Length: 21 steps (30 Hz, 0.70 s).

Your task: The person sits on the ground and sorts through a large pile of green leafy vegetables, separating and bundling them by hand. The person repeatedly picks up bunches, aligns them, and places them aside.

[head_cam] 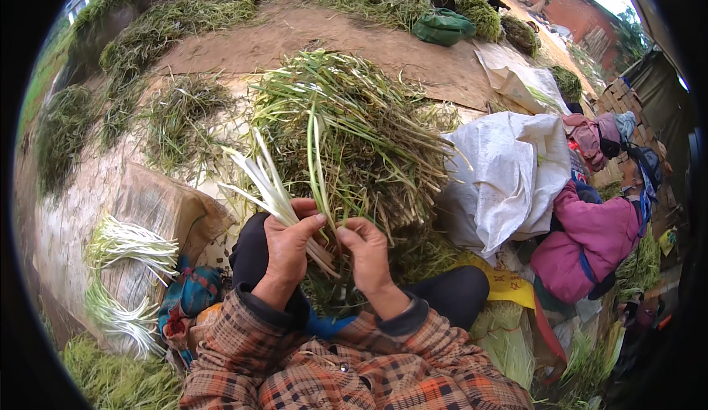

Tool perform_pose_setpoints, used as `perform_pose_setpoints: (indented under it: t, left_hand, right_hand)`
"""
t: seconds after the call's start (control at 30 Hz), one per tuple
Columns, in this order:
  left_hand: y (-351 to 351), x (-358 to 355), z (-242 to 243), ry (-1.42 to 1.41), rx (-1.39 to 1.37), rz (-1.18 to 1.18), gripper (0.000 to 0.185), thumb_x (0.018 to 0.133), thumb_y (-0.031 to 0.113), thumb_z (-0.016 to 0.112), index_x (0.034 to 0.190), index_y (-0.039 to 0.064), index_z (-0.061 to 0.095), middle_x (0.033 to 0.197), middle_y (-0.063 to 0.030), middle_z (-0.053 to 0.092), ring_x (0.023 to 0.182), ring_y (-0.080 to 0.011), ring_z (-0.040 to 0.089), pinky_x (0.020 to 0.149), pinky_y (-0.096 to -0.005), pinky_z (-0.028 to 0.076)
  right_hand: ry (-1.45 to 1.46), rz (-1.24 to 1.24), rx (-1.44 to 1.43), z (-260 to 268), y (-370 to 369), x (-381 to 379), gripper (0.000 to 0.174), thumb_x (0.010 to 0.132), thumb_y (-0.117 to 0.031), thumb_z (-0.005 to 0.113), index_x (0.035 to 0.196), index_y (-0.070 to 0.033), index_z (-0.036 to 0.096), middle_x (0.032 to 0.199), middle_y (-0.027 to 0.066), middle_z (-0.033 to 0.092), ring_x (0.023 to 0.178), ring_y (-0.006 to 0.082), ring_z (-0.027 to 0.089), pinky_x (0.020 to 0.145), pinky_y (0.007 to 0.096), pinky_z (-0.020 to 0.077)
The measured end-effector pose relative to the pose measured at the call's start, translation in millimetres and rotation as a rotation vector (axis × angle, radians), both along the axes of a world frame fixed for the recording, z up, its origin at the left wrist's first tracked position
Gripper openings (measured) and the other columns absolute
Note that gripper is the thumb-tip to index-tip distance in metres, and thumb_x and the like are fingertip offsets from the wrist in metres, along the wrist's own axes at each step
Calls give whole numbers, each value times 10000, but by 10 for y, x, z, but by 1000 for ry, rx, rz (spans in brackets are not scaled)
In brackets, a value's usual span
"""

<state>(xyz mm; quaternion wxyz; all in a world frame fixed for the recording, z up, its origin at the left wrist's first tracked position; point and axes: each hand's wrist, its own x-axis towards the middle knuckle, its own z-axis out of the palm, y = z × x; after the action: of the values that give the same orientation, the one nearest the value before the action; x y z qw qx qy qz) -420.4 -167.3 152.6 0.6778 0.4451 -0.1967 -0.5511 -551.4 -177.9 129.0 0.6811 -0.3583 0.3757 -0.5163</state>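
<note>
My left hand is closed around a small bundle of pale, peeled-looking stalks, their white ends pointing up and away to the left. Between the two hands stands a thin green-and-white stalk. Its lower end is at the fingertips of my right hand, whose thumb and index finger are pinched together on it. Just beyond both hands lies a large heap of uncleaned green stalks, with roots and brown stem ends towards the right. My fingers partly hide the lower stalk ends.
Bundles of white-stemmed stalks lie on a mat at left, beside a teal patterned cloth. To the right are a white woven sack and a person in a pink jacket. Piles of trimmings and other seated people occupy the far side.
</note>
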Motion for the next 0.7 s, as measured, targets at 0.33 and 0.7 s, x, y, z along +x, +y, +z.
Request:
perform_pose_setpoints:
  t: [0.33, 0.7]
  left_hand:
    - [44, 218, 4, 31, -130, 192, 237, 760, -55, 627, 978, 5, 554, 861, -109, 640, 680, -188, 636, 508, -253, 507]
    - [55, 108, -20, -84, -90, 89, 187, 734, -31, 670, 908, -27, 601, 777, -82, 634, 634, -143, 594, 570, -260, 488]
  right_hand:
    - [1254, 385, -221, -525, 128, -759, 85, 825, -97, 604, 854, -17, 596, 740, 66, 591, 648, 179, 583, 592, 332, 469]
    - [440, 203, -144, 306, -152, 150, 87, 842, -75, 613, 842, 11, 628, 770, 20, 621, 657, 96, 545, 611, 223, 430]
